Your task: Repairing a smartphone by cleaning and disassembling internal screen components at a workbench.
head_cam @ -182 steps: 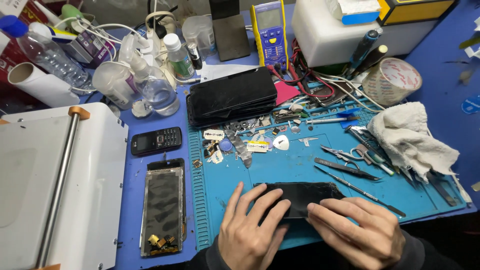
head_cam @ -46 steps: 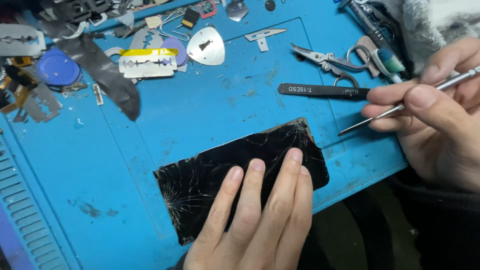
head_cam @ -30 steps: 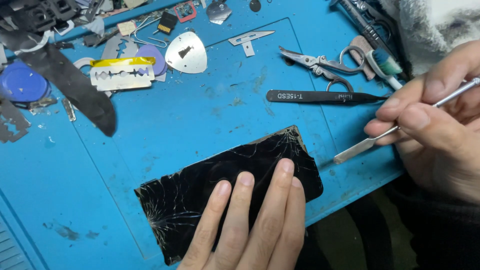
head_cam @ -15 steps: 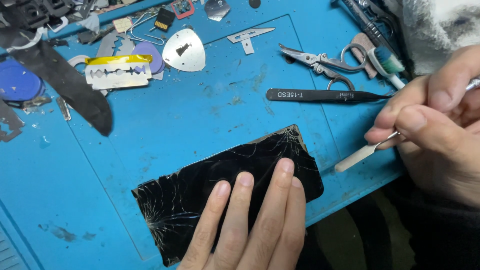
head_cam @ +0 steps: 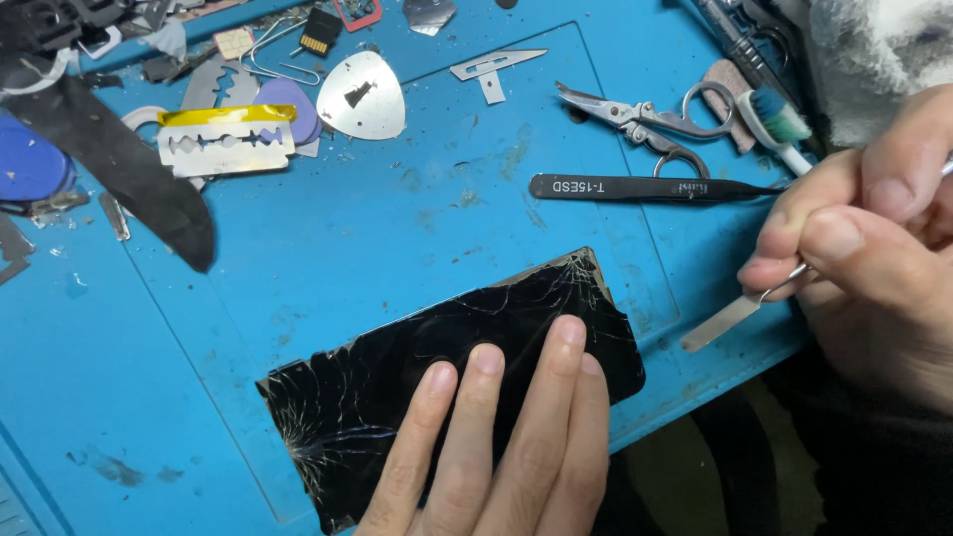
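Blue mat [head_cam: 397,248]: flat left hand [head_cam: 506,447] presses cracked black screen [head_cam: 397,397]; right hand [head_cam: 874,258] pinches metal spudger [head_cam: 730,318].

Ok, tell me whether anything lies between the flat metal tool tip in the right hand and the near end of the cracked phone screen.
Nothing visible does. The flat metal spudger tip sits just right of the cracked black glass phone screen, with only bare blue mat between. The black tweezers lie farther up the mat, clear of that gap.

Black tweezers [head_cam: 650,188] lie right of centre, scissors [head_cam: 635,114] beyond them, a razor blade [head_cam: 226,146] and metal pick [head_cam: 362,96] far left.
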